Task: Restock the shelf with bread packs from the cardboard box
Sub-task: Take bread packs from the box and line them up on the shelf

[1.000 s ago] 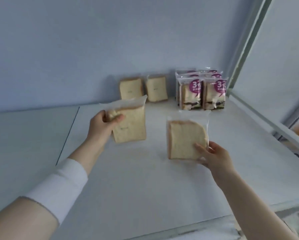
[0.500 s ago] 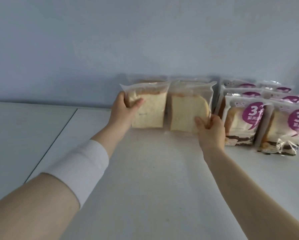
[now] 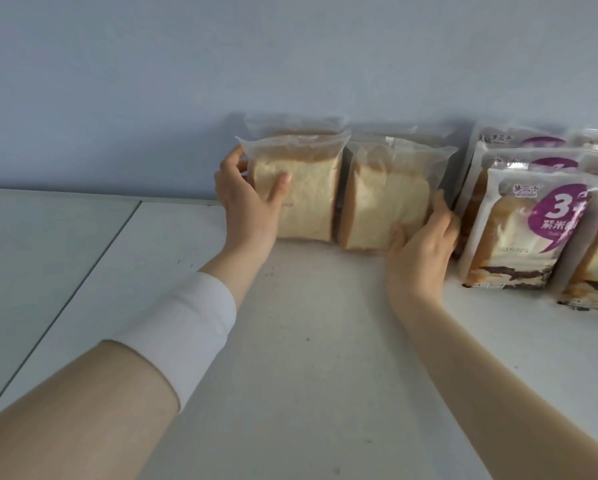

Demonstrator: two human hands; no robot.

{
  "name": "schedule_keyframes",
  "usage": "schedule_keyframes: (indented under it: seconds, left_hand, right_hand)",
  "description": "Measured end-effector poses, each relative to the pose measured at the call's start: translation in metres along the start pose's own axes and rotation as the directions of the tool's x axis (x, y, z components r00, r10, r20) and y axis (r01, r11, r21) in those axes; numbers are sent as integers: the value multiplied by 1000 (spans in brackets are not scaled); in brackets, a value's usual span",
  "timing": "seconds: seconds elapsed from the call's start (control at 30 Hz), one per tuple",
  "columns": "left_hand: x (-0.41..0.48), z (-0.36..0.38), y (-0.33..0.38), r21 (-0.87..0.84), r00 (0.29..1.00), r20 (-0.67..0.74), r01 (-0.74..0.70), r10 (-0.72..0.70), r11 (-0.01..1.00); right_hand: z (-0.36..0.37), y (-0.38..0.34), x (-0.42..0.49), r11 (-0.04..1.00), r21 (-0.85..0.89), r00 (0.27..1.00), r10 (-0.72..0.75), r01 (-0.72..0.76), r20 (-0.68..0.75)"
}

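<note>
We see our left hand point(image 3: 245, 199) gripping the left bread pack point(image 3: 308, 202) at its left edge: the thumb lies across the front of the slice, while the other fingers wrap behind the bag, mostly hidden. Our right hand point(image 3: 422, 247) holds the right bread pack point(image 3: 387, 206) at its lower right corner, thumb pressed on the front, fingers curled up along its right side. Both packs stand upright side by side on the white shelf point(image 3: 308, 341), near the blue wall point(image 3: 290, 64); whether they touch each other we cannot tell. Behind them we make out the tops of two rear packs point(image 3: 294, 124) against the wall. Just beside our right hand stand the purple-labelled packs point(image 3: 526, 230), upright in rows. A white sleeve point(image 3: 183, 327) covers part of our left forearm
</note>
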State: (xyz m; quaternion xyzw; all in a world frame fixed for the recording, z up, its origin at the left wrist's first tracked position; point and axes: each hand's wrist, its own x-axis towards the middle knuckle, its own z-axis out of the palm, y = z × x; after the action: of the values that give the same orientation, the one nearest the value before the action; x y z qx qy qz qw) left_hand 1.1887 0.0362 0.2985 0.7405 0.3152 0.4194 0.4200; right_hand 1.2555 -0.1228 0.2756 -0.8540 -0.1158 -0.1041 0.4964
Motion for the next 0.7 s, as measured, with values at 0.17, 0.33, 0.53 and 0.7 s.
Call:
schedule_keyframes:
  seconds: [0.17, 0.33, 0.53, 0.7]
  left_hand:
    - [-3, -16, 13, 153, 998, 17, 51, -54, 987]
    - [-43, -57, 34, 374, 879, 248, -475, 407, 797]
    - [-116, -100, 61, 376, 507, 804, -838, 310, 396]
    - [-200, -113, 92, 306, 316, 948, -937, 33, 169]
  right_hand:
    - [-13, -13, -13, 985, -161, 996, -57, 67, 66]
    - [-53, -24, -55, 907, -334, 949, -174, 259, 264]
    - [-133, -22, -139, 633, -659, 865, -35, 406, 500]
    - [-215, -13, -210, 499, -805, 869, 181, 322, 460]
